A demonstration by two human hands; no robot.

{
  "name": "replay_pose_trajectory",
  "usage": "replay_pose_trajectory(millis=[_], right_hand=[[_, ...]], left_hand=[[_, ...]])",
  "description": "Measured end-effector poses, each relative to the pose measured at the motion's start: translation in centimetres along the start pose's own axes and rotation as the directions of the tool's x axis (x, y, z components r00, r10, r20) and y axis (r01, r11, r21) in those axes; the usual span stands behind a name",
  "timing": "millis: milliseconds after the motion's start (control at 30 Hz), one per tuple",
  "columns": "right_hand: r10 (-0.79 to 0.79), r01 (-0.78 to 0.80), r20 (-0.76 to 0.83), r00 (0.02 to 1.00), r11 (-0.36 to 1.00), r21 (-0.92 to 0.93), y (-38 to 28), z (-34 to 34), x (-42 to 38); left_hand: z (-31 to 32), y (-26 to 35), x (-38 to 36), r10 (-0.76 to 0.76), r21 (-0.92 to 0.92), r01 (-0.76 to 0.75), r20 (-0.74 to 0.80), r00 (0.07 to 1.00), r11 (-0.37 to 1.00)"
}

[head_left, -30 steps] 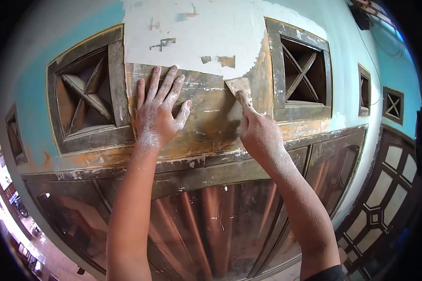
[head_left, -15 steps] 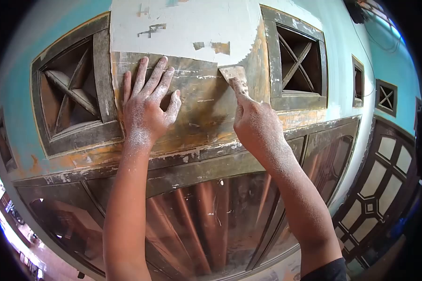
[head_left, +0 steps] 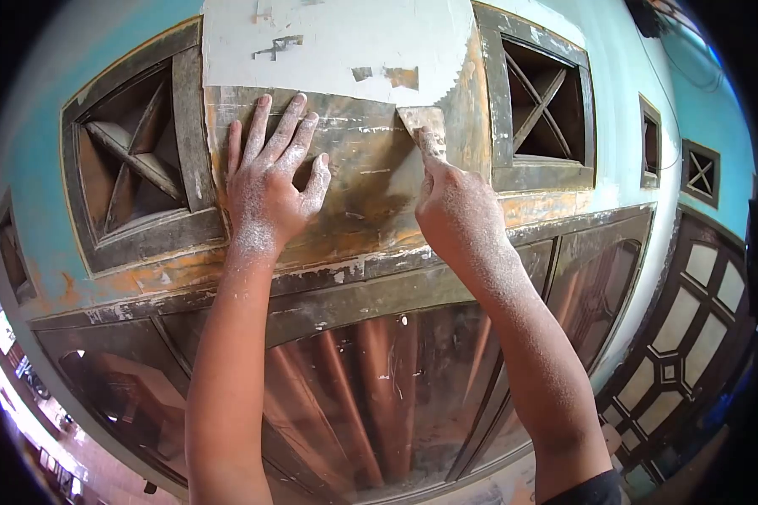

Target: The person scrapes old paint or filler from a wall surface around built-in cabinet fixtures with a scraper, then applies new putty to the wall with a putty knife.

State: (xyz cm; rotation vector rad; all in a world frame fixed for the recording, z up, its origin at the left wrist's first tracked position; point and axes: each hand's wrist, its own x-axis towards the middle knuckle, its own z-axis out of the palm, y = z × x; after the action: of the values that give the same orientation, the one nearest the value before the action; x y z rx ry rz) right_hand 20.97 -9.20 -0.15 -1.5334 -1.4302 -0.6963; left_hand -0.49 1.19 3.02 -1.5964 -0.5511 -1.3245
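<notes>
Right hand (head_left: 461,206) clamps scraper (head_left: 418,118), forefinger extended; left hand (head_left: 271,192) lies flat, fingers apart, on dark wall patch (head_left: 358,168) at left. Scraper looks light, stiff; best gripped at near end.

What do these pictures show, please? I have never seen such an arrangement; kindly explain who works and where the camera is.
There is no machine: one person works with bare hands. The camera is worn on the head and looks forward and down. The surface is an upright wall. The dusty left hand is spread against its brown patch. The dusty right hand holds a scraper, its wide edge at the lower border of the white coat. A wooden vent with crossed bars sits on each side.
</notes>
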Motion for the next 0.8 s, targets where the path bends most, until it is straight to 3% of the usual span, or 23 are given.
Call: replay_pose_trajectory(millis=[367, 433, 567, 633, 800], right_hand=[[0.005, -0.006, 0.086, 0.996, 1.0, 0.007, -0.5, -0.8, 0.2], [0.007, -0.007, 0.025, 1.0, 1.0, -0.004, -0.6, -0.3, -0.2], [0.021, -0.023, 0.06, 0.998, 0.999, 0.023, -0.8, -0.6, 0.1], [0.026, -0.022, -0.049, 0.998, 0.997, 0.077, -0.8, -0.2, -0.3], [0.026, -0.023, -0.033, 0.999, 0.995, 0.096, -0.5, -0.1, 0.1]], left_hand=[[0.0, 0.1, -0.2, -0.002, -0.017, 0.002, -0.017, 1.0, 1.0], [-0.2, 0.3, -0.3, -0.006, -0.02, 0.006, -0.004, 1.0, 1.0], [-0.3, 0.2, -0.3, -0.005, -0.02, 0.006, 0.001, 1.0, 1.0], [-0.3, 0.2, -0.4, -0.007, -0.028, 0.007, 0.005, 1.0, 1.0], [0.0, -0.1, -0.5, 0.005, -0.039, -0.006, -0.022, 1.0, 0.999]])
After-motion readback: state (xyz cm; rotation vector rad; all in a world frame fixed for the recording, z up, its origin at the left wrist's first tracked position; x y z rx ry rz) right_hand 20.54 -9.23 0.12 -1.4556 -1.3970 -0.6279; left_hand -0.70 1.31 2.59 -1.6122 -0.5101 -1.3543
